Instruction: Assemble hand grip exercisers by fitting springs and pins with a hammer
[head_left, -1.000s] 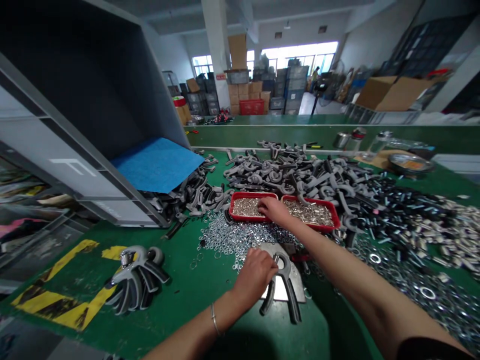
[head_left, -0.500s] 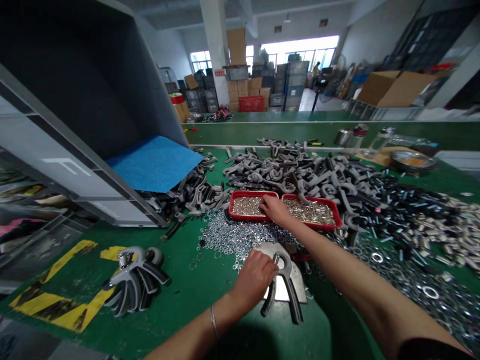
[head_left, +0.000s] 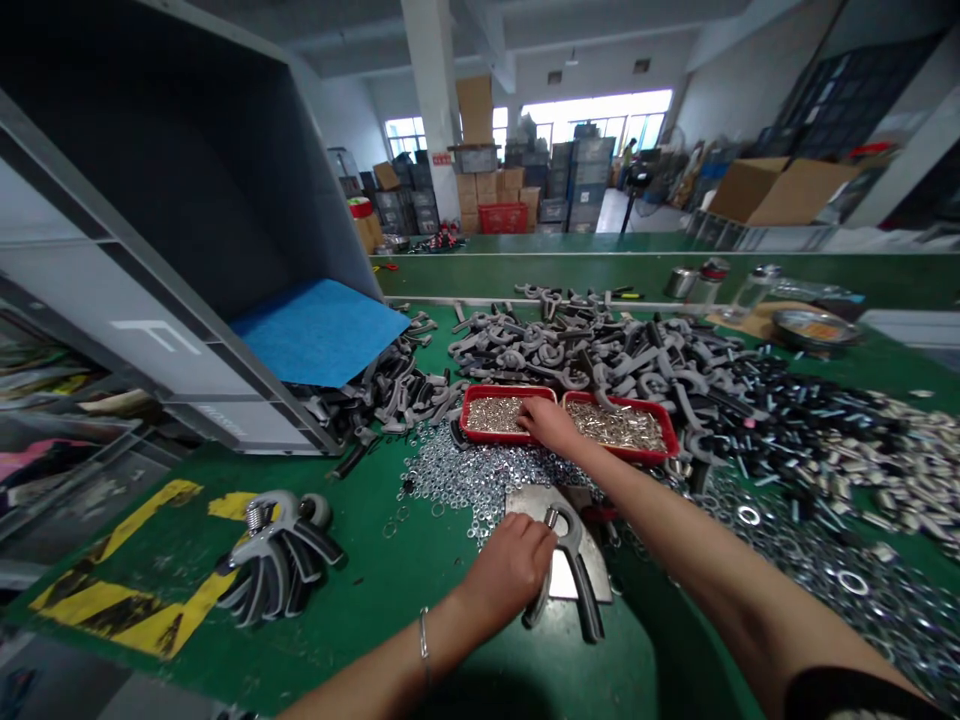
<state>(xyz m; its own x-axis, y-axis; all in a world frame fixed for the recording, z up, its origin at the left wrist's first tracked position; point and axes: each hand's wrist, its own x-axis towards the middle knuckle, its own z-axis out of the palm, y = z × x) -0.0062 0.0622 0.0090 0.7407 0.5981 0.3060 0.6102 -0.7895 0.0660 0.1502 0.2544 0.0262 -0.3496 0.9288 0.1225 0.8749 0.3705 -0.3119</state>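
My left hand (head_left: 511, 562) is closed around the upper part of a grey-and-black hand grip strengthener (head_left: 579, 580), whose two handles splay toward me over a flat metal plate (head_left: 600, 566). My right hand (head_left: 550, 424) reaches into the left red tray (head_left: 480, 437), its fingertips down among small shiny metal pieces (head_left: 491, 413). Those fingers are drawn together, and what they pinch is hidden. Touching that tray is a second red tray (head_left: 667, 420), filled with small metal pins (head_left: 619, 424). Loose metal nuts or washers (head_left: 480, 475) lie spread in front of the trays.
Assembled hand grips (head_left: 281, 555) stand bunched at left by yellow-black tape (head_left: 112, 610). Grey handle parts (head_left: 570, 345) are heaped behind the trays. Black parts, pale cylinders (head_left: 892, 470) and rings cover the right. A tipped grey crate (head_left: 247, 370) with a blue sheet (head_left: 326, 330) stands left.
My right hand stays in the left tray, its fingers shifted only slightly. My left hand still holds the grip strengthener on the plate. The whole view has shifted a little.
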